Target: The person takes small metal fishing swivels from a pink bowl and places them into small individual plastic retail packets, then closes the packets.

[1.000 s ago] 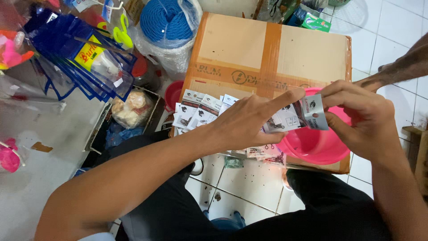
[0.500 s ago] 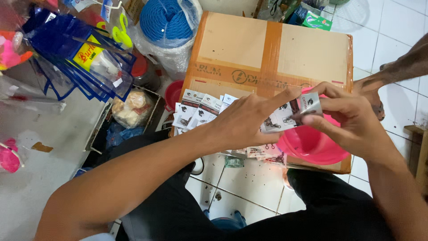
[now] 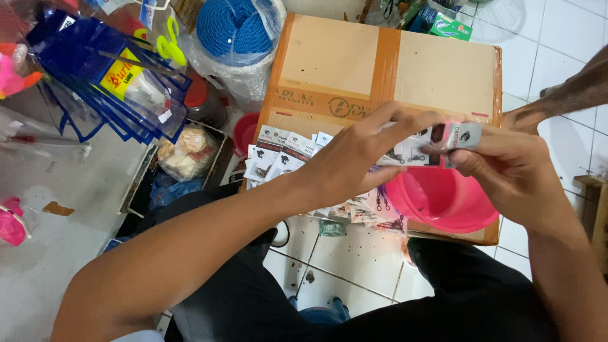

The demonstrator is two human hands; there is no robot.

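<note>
Both hands meet over the front edge of a taped cardboard box (image 3: 354, 63). My left hand (image 3: 354, 158) and my right hand (image 3: 513, 168) pinch the same small clear packet (image 3: 437, 142) with a grey printed header and small metal tackle inside. The packet is held level above a pink plastic bowl (image 3: 443, 202) that rests on the box's near right corner. Several similar packets (image 3: 282, 155) lie spread on the box to the left of my left hand, and more packets (image 3: 373, 212) hang at the box edge under it.
A blue rope coil (image 3: 237, 25) in clear wrap stands left of the box. Blue-edged plastic bags (image 3: 107, 76) hang at the far left above a crate (image 3: 183, 158) of bagged goods. Another person's leg (image 3: 563, 95) reaches in at the right. White tiled floor (image 3: 342, 266) lies below.
Both hands have lifted the packet a little and turned it from tilted to level. My right hand slid up and rightward along its header end.
</note>
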